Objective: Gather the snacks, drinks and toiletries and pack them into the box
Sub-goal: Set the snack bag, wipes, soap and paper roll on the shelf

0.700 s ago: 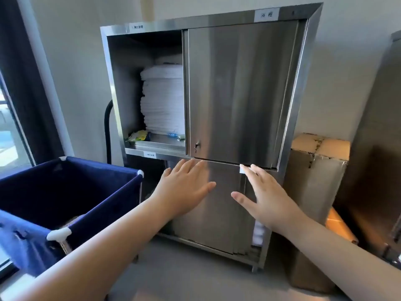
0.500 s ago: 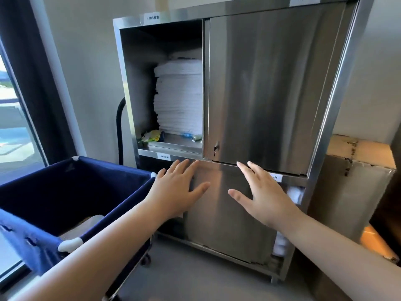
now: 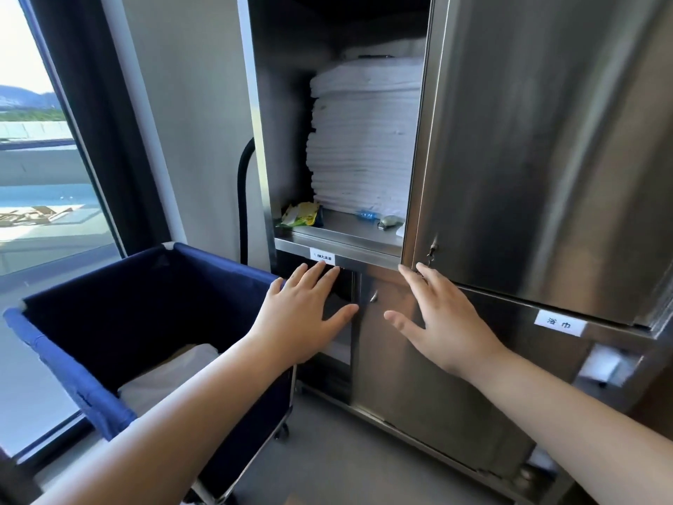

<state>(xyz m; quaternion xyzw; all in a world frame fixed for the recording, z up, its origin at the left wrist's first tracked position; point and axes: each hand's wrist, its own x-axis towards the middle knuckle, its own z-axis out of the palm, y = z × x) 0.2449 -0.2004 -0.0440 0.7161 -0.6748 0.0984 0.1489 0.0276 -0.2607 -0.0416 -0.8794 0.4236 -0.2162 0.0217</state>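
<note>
On the upper-left shelf [image 3: 346, 233] of the steel cabinet [image 3: 253, 103]: yellow snack packet [image 3: 300, 215] at front left, small blue wrapped item [image 3: 366, 215] and grey-green item [image 3: 389, 221] further right, all just in front of the stack of white towels [image 3: 364, 140]. No box in view.

State of left hand [image 3: 306, 311]: flat, fingers [image 3: 317, 277] straight and spread, nothing held, in front of the dark gap of the lower compartment; contact not determinable.
State of right hand [image 3: 444, 322]: flat, fingers apart, nothing held, laid against the lower door [image 3: 418, 388] near its left edge.

Judged step: sliding the lower door to search below.

Risks, as judged:
- Pinched left fingers, if door pushed leftward with that hand in the gap.
- Palm slipping on smooth steel with no handle gripped; hence jerky travel or a jammed door.
- Knuckles struck on the overhanging upper door [image 3: 546, 158] and its lock [image 3: 432, 247], just above the right fingertips.
- Shelf items overlooked, being above both hands.
- Bump against the blue cart [image 3: 109, 297], just beside the left forearm.
</note>
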